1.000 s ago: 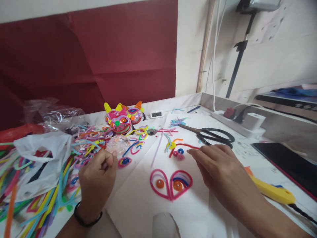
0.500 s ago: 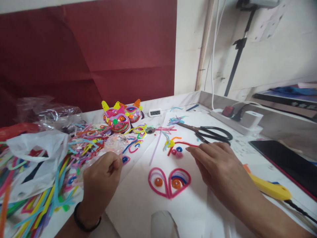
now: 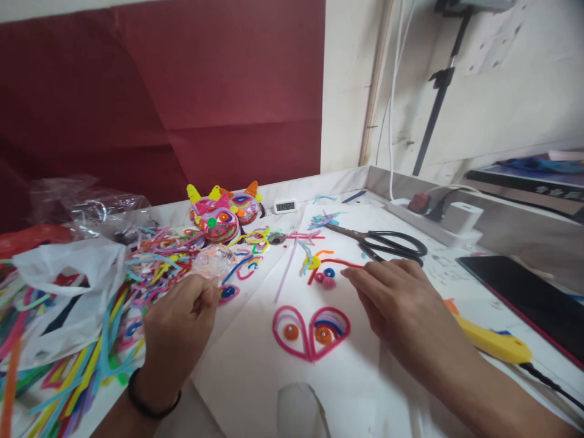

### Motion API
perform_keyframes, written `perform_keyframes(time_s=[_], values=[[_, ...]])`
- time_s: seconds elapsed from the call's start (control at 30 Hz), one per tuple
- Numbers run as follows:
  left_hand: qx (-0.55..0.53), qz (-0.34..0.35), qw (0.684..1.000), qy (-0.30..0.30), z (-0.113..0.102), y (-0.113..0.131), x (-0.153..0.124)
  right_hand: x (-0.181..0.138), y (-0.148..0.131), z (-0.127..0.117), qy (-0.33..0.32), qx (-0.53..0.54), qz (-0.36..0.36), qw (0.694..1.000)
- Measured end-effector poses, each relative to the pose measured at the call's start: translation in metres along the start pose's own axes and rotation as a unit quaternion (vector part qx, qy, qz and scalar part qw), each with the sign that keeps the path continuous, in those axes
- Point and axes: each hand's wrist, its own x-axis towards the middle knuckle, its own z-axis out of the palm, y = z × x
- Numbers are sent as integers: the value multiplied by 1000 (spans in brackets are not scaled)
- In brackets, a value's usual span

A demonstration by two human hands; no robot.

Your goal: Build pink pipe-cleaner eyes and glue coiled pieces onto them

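My left hand [image 3: 180,319] is curled closed at the left edge of the white paper [image 3: 255,377]; whatever its fingers may hold is hidden. Beside it lies a small pink eye shape with a blue coil [image 3: 227,293]. My right hand [image 3: 401,298] rests over the paper's right side, fingers stretched out, fingertips by a red pipe cleaner [image 3: 342,263]. Between the hands lie two pink-outlined pipe-cleaner eyes, the left eye [image 3: 277,340] and the right eye [image 3: 345,334], with orange centres. Above them are a blue coil [image 3: 329,272], a pink coil [image 3: 329,283] and a yellow coil [image 3: 313,262].
Black-handled scissors [image 3: 396,243] lie behind my right hand. A yellow corded tool [image 3: 495,340] and a phone [image 3: 520,298] are at the right. Pipe cleaners [image 3: 86,377] and a white plastic bag [image 3: 73,267] crowd the left. Decorated animal-like heads [image 3: 214,222] and a small clock [image 3: 285,207] stand behind.
My left hand has shifted slightly left, away from the small eye with the blue coil, which now shows more fully. The right hand has hardly moved.
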Motion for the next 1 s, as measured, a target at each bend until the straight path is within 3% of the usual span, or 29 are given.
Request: perform_keyframes(time_s=[0.23, 0.4, 0.5, 0.67, 0.8, 1.0], values=[[10, 17, 1000, 15, 2, -1, -2, 0, 1, -1, -15, -7, 15, 1000], [28, -39, 999, 3, -2, -5, 1, 0, 2, -1, -10, -14, 15, 1000], [6, -37, 998, -58, 1, -9, 2, 0, 3, 0, -8, -19, 12, 1000], [-59, 20, 975, -212, 18, -12, -9, 2, 10, -3, -2, -29, 40, 999], [4, 32, 942, -335, 26, -10, -17, 4, 17, -6, 17, -45, 66, 997], [65, 38, 913, -402, 23, -9, -12, 8, 22, -8, 6, -7, 115, 993]])
